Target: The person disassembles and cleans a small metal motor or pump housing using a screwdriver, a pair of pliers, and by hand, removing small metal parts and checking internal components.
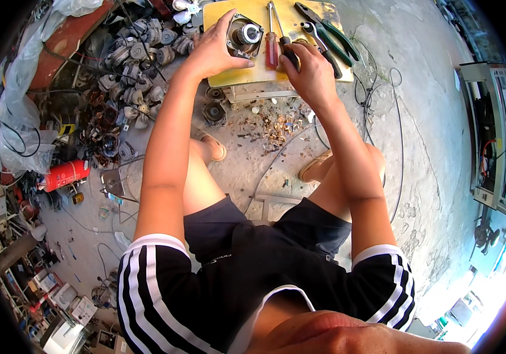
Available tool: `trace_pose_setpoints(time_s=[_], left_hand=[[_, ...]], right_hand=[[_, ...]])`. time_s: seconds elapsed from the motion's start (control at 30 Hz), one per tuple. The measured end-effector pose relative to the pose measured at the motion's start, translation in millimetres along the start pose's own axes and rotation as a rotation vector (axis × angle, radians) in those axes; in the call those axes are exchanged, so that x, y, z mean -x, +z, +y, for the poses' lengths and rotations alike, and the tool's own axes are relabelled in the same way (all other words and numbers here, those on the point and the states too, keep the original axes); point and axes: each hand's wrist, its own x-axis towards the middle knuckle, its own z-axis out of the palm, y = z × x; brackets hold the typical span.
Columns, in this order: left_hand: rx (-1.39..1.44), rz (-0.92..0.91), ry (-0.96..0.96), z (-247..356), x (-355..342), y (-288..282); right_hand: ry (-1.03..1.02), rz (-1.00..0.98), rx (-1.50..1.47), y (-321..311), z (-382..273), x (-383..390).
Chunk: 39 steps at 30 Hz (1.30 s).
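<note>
On a worn yellow tabletop [229, 78] stands a small electric motor [245, 36], square and dark, with a bright round metal part in its middle. My left hand [210, 57] curves round its left side, fingers along the far edge and thumb at the near edge. My right hand [315, 75] has its fingers closed on the black handle of a screwdriver [289, 51], whose shaft points away from me. Between the hands lies a red-handled screwdriver [271, 52]. Green-handled pliers [337, 41] and a black-handled wrench-like tool [320, 40] rest to the right.
A heap of old motors and fan parts [138, 65] covers the floor at left. Metal scraps [279, 127] are scattered below the table. Black cables [371, 85] trail at right. A red cylinder [67, 176] lies at left, and a metal cabinet [492, 135] stands far right.
</note>
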Motion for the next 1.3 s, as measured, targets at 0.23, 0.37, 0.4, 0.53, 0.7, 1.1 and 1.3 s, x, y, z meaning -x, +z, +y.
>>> trace_pose_setpoints(time_s=[0.23, 0.37, 0.4, 0.53, 0.7, 1.1, 1.3], left_hand=[[-0.005, 0.042, 0.033, 0, -1, 4], [0.060, 0.070, 0.041, 1, 0, -2], [0.063, 0.075, 0.032, 3, 0, -2], [0.015, 0.034, 0.038, -6, 0, -1], [-0.064, 0.133, 0.005, 4, 2, 7], [0.091, 0.456, 0.263, 28, 6, 11], [0.296, 0.501, 0.359, 44, 10, 13]], right_hand=[[0.018, -0.080, 0.035, -7, -5, 2], [0.011, -0.102, 0.061, -8, -3, 1], [0.011, -0.100, 0.065, -8, -2, 2], [0.018, -0.098, 0.066, -10, -3, 2], [-0.017, -0.063, 0.045, -9, -2, 1], [-0.008, 0.154, -0.224, -21, -22, -11], [-0.038, 0.250, -0.336, -41, -39, -14]])
